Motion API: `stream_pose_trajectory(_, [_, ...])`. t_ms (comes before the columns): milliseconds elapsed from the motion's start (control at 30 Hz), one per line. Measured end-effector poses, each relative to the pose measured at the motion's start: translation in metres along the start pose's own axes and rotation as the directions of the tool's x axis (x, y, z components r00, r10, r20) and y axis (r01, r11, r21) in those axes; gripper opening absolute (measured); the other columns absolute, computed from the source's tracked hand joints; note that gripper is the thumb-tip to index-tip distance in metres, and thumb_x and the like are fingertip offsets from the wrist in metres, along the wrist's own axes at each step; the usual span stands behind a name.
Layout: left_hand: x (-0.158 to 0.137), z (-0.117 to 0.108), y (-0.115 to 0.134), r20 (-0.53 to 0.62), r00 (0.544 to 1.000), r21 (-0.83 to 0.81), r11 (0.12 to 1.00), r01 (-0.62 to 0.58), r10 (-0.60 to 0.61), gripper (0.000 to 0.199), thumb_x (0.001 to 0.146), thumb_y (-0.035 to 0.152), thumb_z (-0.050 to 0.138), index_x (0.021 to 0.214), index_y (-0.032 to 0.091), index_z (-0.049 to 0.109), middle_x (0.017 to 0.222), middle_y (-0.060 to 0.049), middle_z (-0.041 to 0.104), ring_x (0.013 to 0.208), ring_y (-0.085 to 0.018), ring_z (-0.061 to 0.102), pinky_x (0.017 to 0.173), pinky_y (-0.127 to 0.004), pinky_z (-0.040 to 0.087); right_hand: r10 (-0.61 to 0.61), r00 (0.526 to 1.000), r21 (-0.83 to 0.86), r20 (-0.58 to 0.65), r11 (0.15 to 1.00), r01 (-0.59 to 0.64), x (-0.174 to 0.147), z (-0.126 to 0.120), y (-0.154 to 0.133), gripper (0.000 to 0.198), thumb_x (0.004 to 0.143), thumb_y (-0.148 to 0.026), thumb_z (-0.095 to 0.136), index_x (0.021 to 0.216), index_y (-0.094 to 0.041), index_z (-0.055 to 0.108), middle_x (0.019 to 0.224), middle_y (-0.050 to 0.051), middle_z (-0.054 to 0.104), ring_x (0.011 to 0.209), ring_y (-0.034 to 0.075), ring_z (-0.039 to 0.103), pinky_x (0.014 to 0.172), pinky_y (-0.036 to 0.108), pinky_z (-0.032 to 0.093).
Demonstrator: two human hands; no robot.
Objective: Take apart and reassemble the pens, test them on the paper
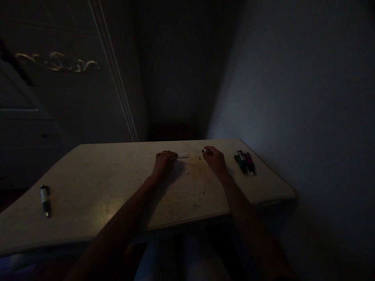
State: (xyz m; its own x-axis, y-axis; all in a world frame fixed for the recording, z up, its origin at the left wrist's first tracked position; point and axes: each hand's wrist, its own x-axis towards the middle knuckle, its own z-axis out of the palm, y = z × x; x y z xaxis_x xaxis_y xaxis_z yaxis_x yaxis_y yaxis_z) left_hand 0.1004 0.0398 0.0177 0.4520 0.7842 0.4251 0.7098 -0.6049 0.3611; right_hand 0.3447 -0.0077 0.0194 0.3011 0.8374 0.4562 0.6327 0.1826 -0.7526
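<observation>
Over the far part of a sheet of paper (pixel 183 181), my left hand (pixel 164 163) is closed on a thin dark rod with a pale tip, which looks like a pen refill (pixel 183 157). The rod points to the right, toward my other hand. My right hand (pixel 216 159), beyond the paper's right edge, pinches a small dark piece (pixel 203 151) between thumb and finger. Too little of that piece shows to tell its kind. A few tiny bits (pixel 200 158) lie on the table between and below the hands.
A bunch of several pens (pixel 246 163) lies right of my right hand. One white and black pen (pixel 45 201) rests at the left end of the pale table (pixel 96 175). A wall (pixel 307 97) rises along the right side, and a panelled door (pixel 73 101) stands behind at left. The light is dim.
</observation>
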Motion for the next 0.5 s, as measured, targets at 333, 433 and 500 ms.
stream_pose_trajectory(333, [0.001,0.001,-0.003,-0.008,0.999,-0.041,0.998,-0.040,0.040,0.025,0.088,0.015,0.048,0.099,0.018,0.070,0.099,-0.009,0.071,0.090,-0.020,0.067,0.084,-0.030,0.049,-0.175,0.974,0.202,0.143,0.969,0.145,-0.009,0.013,-0.006,0.038,0.078,-0.028,0.065,0.115,-0.018,0.066,0.095,0.006,0.069,0.082,0.017,0.067,0.075,0.032,0.056])
stream_pose_trajectory(433, [0.001,0.000,-0.001,0.015,1.000,-0.007,1.000,-0.027,0.027,0.025,0.087,0.015,0.049,0.099,0.019,0.071,0.097,-0.008,0.071,0.090,-0.020,0.066,0.085,-0.029,0.049,-0.211,0.964,0.182,0.162,0.966,0.181,-0.008,0.012,-0.006,0.037,0.079,-0.024,0.065,0.116,-0.018,0.067,0.101,0.008,0.071,0.091,0.019,0.067,0.082,0.035,0.055])
stream_pose_trajectory(500, [0.001,-0.001,0.000,0.027,0.999,0.007,1.000,-0.029,0.029,0.024,0.087,0.016,0.050,0.098,0.020,0.071,0.097,-0.008,0.071,0.091,-0.020,0.066,0.085,-0.029,0.049,-0.226,0.958,0.200,0.176,0.961,0.190,-0.008,0.011,-0.006,0.038,0.081,-0.023,0.064,0.118,-0.019,0.066,0.103,0.008,0.071,0.093,0.019,0.067,0.085,0.036,0.054])
